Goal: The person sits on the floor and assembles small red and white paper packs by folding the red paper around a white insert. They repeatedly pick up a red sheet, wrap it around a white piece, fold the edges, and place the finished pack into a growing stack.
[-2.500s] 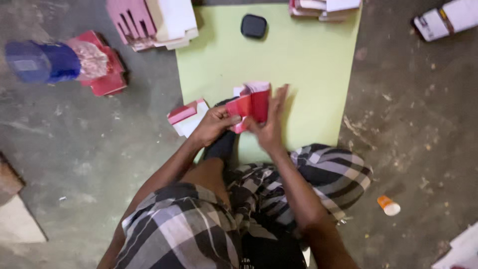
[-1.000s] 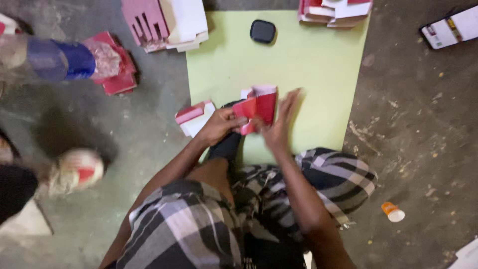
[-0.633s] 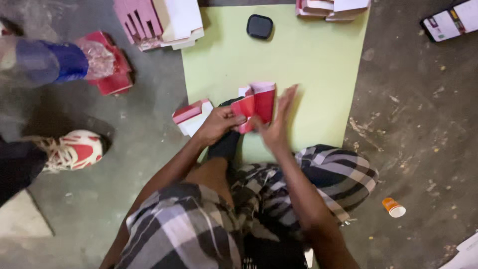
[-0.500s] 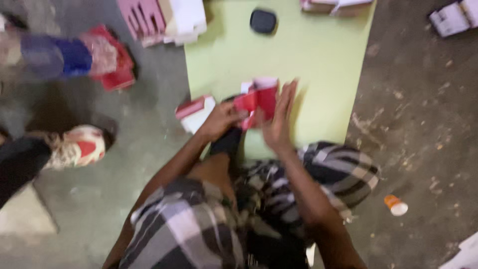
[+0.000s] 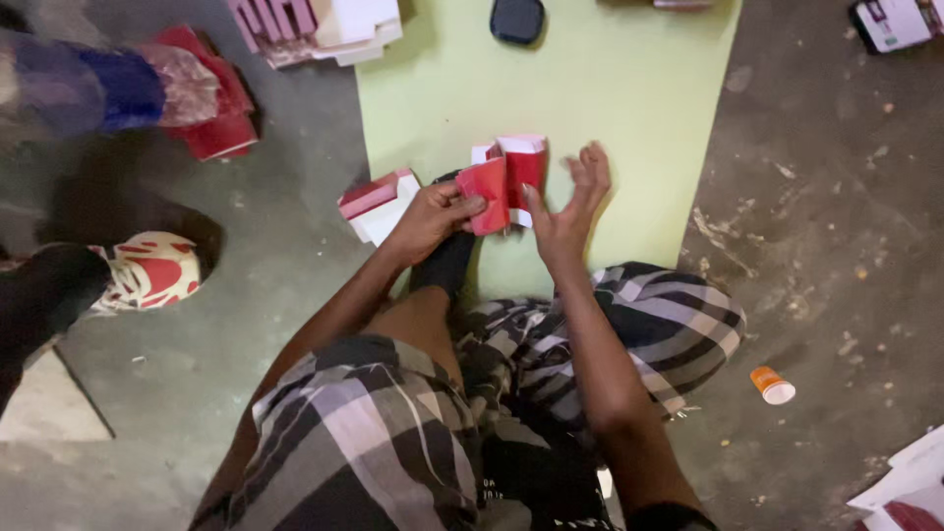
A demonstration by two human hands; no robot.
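Note:
I sit on the floor in checked trousers before a pale green sheet [image 5: 629, 108]. My left hand [image 5: 430, 218] grips the left flap of a red and white cardboard carton [image 5: 508, 180], which stands over the sheet's near edge. My right hand [image 5: 567, 211] is flat against the carton's right side, its fingers spread and its thumb on the red panel. A second red and white carton [image 5: 379, 204] lies flat just left of my left hand, half off the sheet.
A small black oval object [image 5: 517, 18] lies at the sheet's far end. Stacks of flat cartons [image 5: 320, 25] sit at the far left. Another person's red and white shoe [image 5: 157, 268] stands on the concrete at left. A small orange cap [image 5: 772, 384] lies at right.
Another person's shoe and leg have come into view at the left. My hands stay on the carton, and the view has shifted slightly downward.

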